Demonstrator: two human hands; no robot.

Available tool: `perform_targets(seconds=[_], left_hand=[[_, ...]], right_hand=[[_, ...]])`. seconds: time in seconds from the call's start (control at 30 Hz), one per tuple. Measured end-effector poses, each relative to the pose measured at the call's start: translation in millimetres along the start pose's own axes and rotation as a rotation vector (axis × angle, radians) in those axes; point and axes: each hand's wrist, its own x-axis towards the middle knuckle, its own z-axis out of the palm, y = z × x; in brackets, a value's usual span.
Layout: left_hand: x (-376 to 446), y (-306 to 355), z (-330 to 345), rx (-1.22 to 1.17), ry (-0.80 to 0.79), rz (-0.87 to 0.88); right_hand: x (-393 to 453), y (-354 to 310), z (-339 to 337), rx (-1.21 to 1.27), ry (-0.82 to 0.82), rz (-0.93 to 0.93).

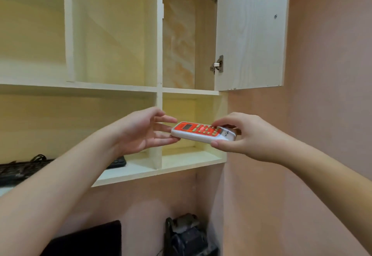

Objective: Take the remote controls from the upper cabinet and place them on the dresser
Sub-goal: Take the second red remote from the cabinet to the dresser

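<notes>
A white remote control (198, 132) with an orange face and pale buttons lies level in the air in front of the lower right shelf compartment. My right hand (247, 137) grips its right end between thumb and fingers. My left hand (141, 131) is open beside its left end, fingertips touching or almost touching the remote's edge. The upper cabinet (159, 34) stands with its right door (251, 32) swung open; its two visible compartments look bare. The dresser is out of view.
A black keyboard with cables (24, 168) lies on the lower left shelf (128, 172). Below are a dark screen-like object (90, 239) and a dark bag or device (187, 235) against the pink wall (322, 94).
</notes>
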Motion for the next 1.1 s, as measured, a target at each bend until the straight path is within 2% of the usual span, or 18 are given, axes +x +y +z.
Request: perform_targets(seconds=[0.17,0.43,0.83,1.1], left_hand=[[-1.7,-40.5,18.1,-0.040,-0.124,-0.097],[1.9,-104.6,99.3,-0.038,-0.327,-0.158],[-39.0,-175.1,293.4,0.054,-0.715,-0.110],[-104.3,-212.9,440.8,0.214,-0.871,0.005]], right_hand=[[-48.3,2.5,-0.2,-0.069,-0.075,0.041],[-153.0,30.9,-20.5,-0.118,-0.061,0.171],[-350.8,53.7,-120.7,-0.216,-0.038,0.481],[-488.3,36.2,-195.2,-0.290,-0.019,0.716]])
